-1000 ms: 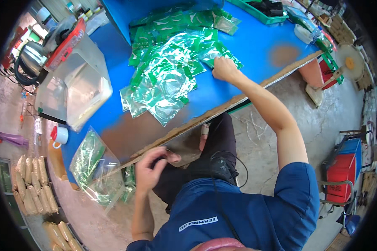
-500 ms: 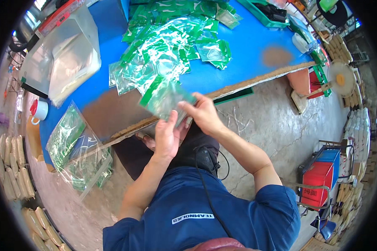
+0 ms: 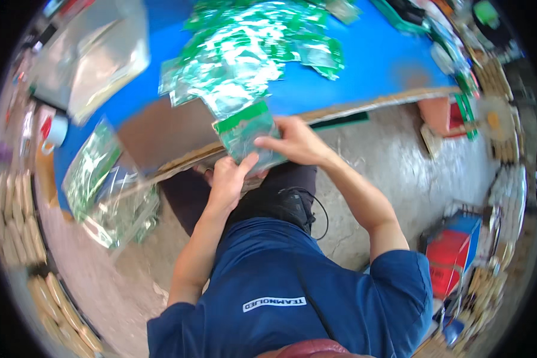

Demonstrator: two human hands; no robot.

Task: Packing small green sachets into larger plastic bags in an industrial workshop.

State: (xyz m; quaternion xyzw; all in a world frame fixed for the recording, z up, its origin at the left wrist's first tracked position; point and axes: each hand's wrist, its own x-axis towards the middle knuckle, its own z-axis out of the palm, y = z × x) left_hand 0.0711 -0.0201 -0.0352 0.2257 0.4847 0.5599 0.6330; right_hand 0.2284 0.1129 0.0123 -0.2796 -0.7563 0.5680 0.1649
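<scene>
Both hands hold a small clear plastic packet (image 3: 249, 132) with a green strip along its top, just off the table's front edge. My left hand (image 3: 228, 179) pinches its lower left corner with the thumb on top. At its right side, my right hand (image 3: 298, 142) grips it, thumb lying across the front. What is inside the packet is too blurred to make out. Just beyond, a big heap of similar green and clear packets (image 3: 238, 59) covers the middle of the blue table (image 3: 376, 71).
A large clear bag (image 3: 95, 185) of green packets hangs over the table's left front edge. Behind it stand a translucent bin (image 3: 104, 53) and a white mug (image 3: 55, 132). A green tray (image 3: 403, 18) lies at the back right. A red and blue box (image 3: 450, 256) stands at right.
The packet has turned more upright and come slightly right, its green strip now facing away from me. Both hands have shifted with it, and the whole view has moved a little.
</scene>
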